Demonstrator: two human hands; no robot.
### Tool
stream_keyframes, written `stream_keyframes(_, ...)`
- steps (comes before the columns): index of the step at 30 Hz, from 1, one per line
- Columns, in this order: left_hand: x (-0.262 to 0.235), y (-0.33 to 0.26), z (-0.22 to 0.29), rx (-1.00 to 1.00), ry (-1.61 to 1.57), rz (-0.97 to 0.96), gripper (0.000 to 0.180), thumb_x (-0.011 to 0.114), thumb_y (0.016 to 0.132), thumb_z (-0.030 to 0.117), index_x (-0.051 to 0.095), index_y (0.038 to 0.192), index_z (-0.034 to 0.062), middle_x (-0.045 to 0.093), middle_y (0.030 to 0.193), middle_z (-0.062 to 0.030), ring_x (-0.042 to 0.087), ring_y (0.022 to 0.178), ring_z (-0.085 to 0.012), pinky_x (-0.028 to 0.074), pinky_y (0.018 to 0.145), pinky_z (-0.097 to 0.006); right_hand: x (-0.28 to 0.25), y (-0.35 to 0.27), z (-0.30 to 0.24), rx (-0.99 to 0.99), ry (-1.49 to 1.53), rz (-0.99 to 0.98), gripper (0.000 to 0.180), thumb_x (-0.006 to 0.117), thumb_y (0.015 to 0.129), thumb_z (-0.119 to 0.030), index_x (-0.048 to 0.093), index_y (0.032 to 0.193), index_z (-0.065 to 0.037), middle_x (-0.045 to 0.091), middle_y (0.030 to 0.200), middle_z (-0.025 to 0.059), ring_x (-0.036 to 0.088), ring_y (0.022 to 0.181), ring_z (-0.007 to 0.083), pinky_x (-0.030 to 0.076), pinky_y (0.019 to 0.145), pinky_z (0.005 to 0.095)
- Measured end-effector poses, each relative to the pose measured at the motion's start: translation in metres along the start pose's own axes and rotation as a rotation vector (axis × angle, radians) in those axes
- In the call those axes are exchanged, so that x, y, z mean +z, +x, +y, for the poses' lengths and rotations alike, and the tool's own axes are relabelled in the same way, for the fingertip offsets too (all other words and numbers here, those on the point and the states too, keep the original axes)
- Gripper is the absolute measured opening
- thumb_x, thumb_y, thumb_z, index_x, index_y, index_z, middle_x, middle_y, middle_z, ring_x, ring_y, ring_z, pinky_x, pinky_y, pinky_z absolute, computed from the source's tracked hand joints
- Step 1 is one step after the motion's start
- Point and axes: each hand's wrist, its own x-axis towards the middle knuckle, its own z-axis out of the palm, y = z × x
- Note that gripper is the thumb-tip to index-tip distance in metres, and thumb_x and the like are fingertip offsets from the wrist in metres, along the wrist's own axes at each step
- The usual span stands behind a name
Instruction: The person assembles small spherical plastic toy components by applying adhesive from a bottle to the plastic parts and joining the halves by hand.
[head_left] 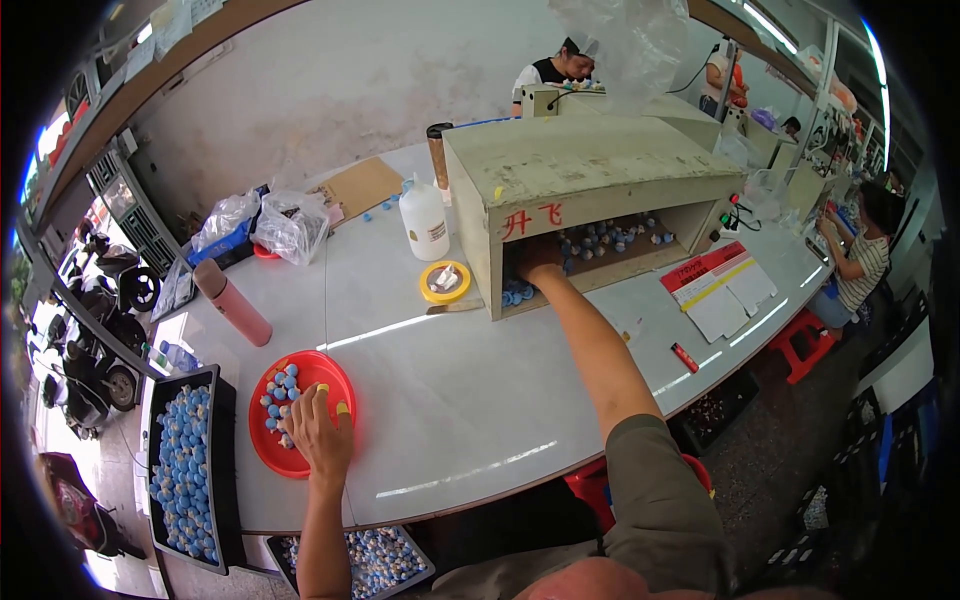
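- Nearest the camera: the person's own shoulder and olive sleeve [665, 500] at the lower edge, with the right forearm running up and away across the white table [470, 400].
- Right hand [540, 258] is reached into the open front of a wooden box [590, 175] standing on the table. It lies among small blue-capped pieces [600, 240] on the box floor. Fingers are in shadow; cannot tell whether they are closed on a piece or loose.
- Left hand [322, 432] rests palm down on the right half of a red round tray [302, 412] near the table's front edge. Fingers are spread and flat, gripping nothing; yellow tips show on two fingers.
- The red tray carries a small cluster of the same blue-and-pale pieces on its left half, just beside the left fingers.
- Black bin [188, 465] left of the tray, beyond the table edge, is full of the blue pieces. A second bin [375, 560] of pale pieces sits below the table's front edge.
- Pink bottle [232, 302] stands tilted, behind the red tray.
- Yellow tape roll [445, 282] lies flat, just left of the box; white plastic bottle [424, 220] stands behind it.
- Clear plastic bags [265, 225] at the far left of the table.
- Red-and-white papers [718, 285] lie right of the box; small red lighter-like item [685, 357] near the table's right edge.
- Other people sit at work behind the box and at the far right.
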Motion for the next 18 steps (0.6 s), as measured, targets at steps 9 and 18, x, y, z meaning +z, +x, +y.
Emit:
stream_keyframes(9, -0.002, 0.000, 0.038, 0.222, -0.217, 0.067, 0.028, 0.067, 0.073, 0.007, 0.060, 0.100, 0.0034, 0.063, 0.111, -0.0112, 0.058, 0.104, -0.0301, 0.037, 0.090, -0.043, 0.000, 0.007, -0.010, 0.065, 0.018, 0.066, 0.053, 0.055, 0.089, -0.031, 0.049, 0.138, -0.010, 0.048, 0.141, 0.0143, 0.049, 0.128, 0.0302, 0.046, 0.099, 0.0410)
stream_keyframes(18, 0.000, 0.001, 0.058, 0.294, -0.336, 0.055, 0.027, 0.068, 0.073, 0.005, 0.059, 0.098, 0.0032, 0.063, 0.109, -0.0122, 0.059, 0.102, -0.0311, 0.038, 0.091, -0.044, -0.018, -0.004, -0.014, 0.109, -0.043, -0.070, 0.053, 0.057, 0.089, -0.032, 0.047, 0.139, -0.014, 0.047, 0.142, 0.0126, 0.047, 0.130, 0.0310, 0.047, 0.098, 0.0403)
